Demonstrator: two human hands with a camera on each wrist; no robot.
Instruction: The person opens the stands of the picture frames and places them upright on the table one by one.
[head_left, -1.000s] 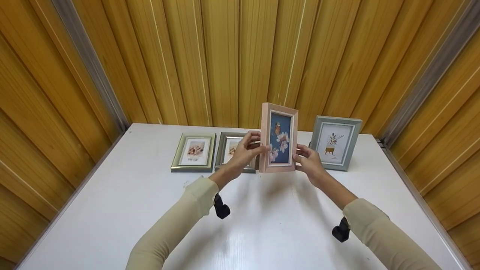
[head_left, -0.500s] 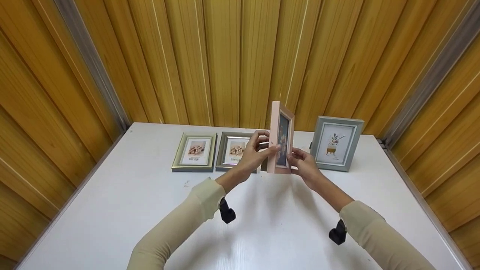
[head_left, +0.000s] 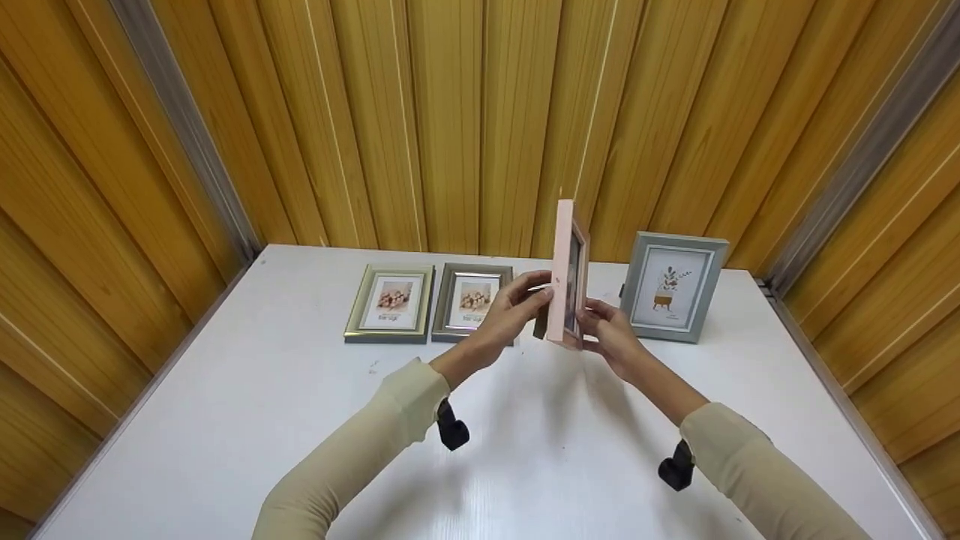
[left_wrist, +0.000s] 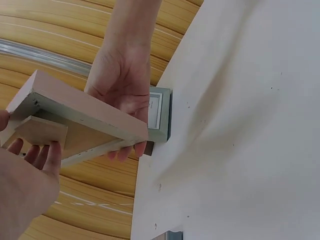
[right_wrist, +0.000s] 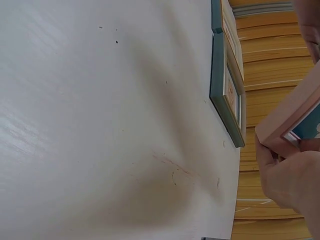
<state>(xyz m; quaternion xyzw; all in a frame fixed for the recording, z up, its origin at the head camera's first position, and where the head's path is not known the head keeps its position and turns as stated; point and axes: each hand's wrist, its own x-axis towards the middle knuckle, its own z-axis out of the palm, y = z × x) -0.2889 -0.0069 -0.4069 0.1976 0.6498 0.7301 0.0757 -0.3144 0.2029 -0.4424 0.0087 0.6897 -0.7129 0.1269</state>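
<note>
A pink picture frame is held upright above the white table, turned nearly edge-on in the head view. My left hand grips its left side, thumb on the edge. In the left wrist view, that hand's fingers pinch the stand flap, which sticks out from the frame's back. My right hand holds the right side near the bottom corner; the right wrist view shows its fingers round that corner, with part of the blue picture beside them.
To the right, a grey-green picture frame stands upright, showing a plant print. Left of my hands, a gold-rimmed frame and a pewter-coloured frame sit side by side on the white table. Yellow wood-look panels rise behind the table.
Both hands have turned the pink frame from facing the head camera to nearly edge-on, its picture now toward the right. Its left edge has shifted right. The other frames have stayed put.
</note>
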